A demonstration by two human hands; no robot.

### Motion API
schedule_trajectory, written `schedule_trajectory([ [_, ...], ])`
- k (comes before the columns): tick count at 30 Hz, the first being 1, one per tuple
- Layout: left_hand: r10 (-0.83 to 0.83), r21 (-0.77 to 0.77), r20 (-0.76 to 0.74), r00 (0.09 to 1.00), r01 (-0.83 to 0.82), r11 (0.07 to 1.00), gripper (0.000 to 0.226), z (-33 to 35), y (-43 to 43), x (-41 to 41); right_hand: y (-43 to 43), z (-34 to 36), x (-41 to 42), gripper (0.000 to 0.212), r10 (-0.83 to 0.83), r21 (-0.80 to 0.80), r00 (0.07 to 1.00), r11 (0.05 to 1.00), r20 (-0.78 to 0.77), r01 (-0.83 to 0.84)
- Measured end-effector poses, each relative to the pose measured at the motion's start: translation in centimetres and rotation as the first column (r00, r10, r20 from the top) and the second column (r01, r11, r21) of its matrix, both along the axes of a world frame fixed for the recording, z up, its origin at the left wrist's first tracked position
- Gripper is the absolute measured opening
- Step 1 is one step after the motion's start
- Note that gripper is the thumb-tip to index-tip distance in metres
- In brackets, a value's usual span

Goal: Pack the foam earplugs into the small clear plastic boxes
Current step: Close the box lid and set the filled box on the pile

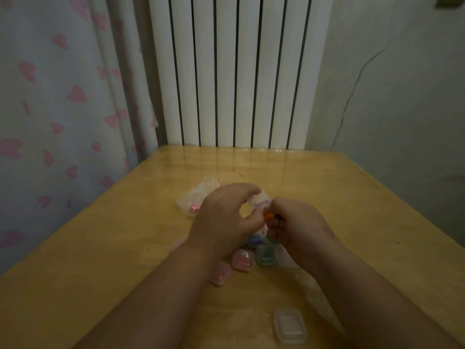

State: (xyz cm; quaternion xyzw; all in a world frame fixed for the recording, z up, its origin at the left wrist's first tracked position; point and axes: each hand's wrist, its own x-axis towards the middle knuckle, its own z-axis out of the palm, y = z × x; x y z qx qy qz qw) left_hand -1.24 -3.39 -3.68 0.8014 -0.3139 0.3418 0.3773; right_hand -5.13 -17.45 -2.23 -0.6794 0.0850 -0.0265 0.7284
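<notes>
Clear box (260,201) in left hand (221,217), orange earplug (268,217) in right hand (298,222).

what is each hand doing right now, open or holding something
Left hand: grips a small clear box between thumb and fingers.
Right hand: fingers curled, pinching an orange earplug beside the box.

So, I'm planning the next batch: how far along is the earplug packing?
Looks done: a pink box, a second pink box, a green box and a blue box lie filled. In hand: the left hand holds a clear box while the right hand pinches an orange earplug beside it. Left: one empty-looking box nearer the person, and something pink in the plastic bag.
</notes>
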Motion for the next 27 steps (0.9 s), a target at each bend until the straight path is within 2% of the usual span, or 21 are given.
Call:
schedule_trajectory([
  [4,-0.012,-0.027,-0.005,1.000,0.011,1.000,0.033,-0.22,-0.11,0.07,0.36,0.09,-0.02,0.020,-0.047,0.020,0.999,0.999,-0.027,0.048],
  [8,-0.070,-0.208,-0.164,0.984,0.035,0.977,0.014,0.28,-0.37,-0.35,0.61,-0.15,0.10,0.022,-0.133,-0.002,0.991,0.991,0.000,0.133],
  [11,-0.094,-0.301,-0.266,0.960,0.010,0.954,0.007,0.37,-0.43,-0.36,0.31,0.22,0.04,0.014,-0.098,-0.004,0.993,0.995,0.061,0.098],
  [13,-0.066,-0.278,-0.282,0.957,-0.016,0.960,0.004,0.30,-0.31,-0.35,0.24,0.23,-0.02,0.013,-0.058,-0.028,0.996,0.998,0.072,0.060],
  [17,0.023,-0.209,-0.275,0.961,-0.083,0.974,0.022,0.27,-0.37,-0.32,0.22,0.10,-0.28,0.010,-0.035,-0.028,0.995,0.999,0.095,0.038],
  [19,0.083,-0.167,-0.242,0.967,-0.126,0.978,0.022,0.29,-0.33,-0.36,0.05,0.21,-0.42,0.010,-0.061,-0.146,0.989,0.986,0.136,0.081],
  [22,0.127,-0.103,-0.248,0.961,-0.156,0.982,0.026,0.29,-0.24,-0.31,0.18,-0.08,-0.45,0.006,-0.093,-0.435,0.967,0.880,0.236,0.191],
  [25,0.086,-0.126,-0.329,0.940,-0.134,0.983,0.024,0.30,-0.17,-0.12,0.54,-0.53,-0.16,0.007,-0.111,-0.517,0.954,0.820,0.280,0.246],
  [27,-0.053,-0.237,-0.430,0.901,-0.056,0.970,0.020,0.29,-0.09,0.06,0.31,-0.60,0.03,0.007,-0.142,-0.524,0.948,0.805,0.285,0.278],
])
